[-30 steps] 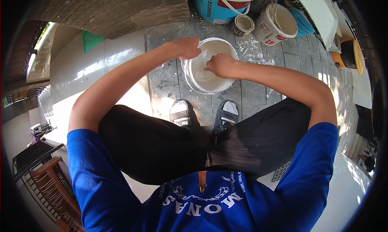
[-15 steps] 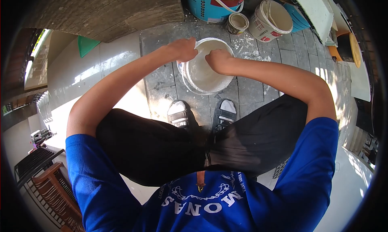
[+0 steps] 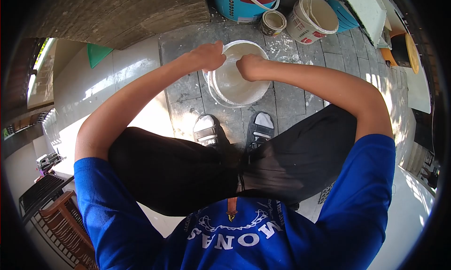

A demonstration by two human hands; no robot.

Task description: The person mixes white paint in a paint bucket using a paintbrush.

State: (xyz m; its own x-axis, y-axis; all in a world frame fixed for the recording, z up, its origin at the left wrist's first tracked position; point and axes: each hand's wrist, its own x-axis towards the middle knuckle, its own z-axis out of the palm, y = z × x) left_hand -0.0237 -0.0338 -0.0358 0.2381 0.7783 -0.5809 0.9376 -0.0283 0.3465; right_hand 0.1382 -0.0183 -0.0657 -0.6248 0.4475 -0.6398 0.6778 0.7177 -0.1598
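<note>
Right now a white bucket (image 3: 237,77) is sitting on the grey paving (image 3: 286,105) just beyond the person's two shoes (image 3: 235,129), and it is leaning a little rather than standing square. The left hand (image 3: 206,56) is curling over the bucket's far-left rim, clenched on that edge and holding the bucket steady. The right hand (image 3: 251,65) is reaching down inside the mouth, closed into a loose fist; something small may be in its fingers, but I cannot tell what, or whether it is gripping anything at all. The inside of the bucket is looking pale and coated, wet or dry I cannot say. Farther off, at the top of the view, a small open tin (image 3: 273,22) is standing between a large blue and white pail (image 3: 246,2) on its left and a white pail with red print (image 3: 312,18) on its right; white splashes are marking the paving near them. A green triangle (image 3: 96,54) is lying well away to the left on the pale floor. The likely trouble, as I judge it, is the bucket tipping towards the shoes if the left hand's hold on the slick rim is slipping, or the right hand's scraping is pushing it over and spilling whatever is inside.
</note>
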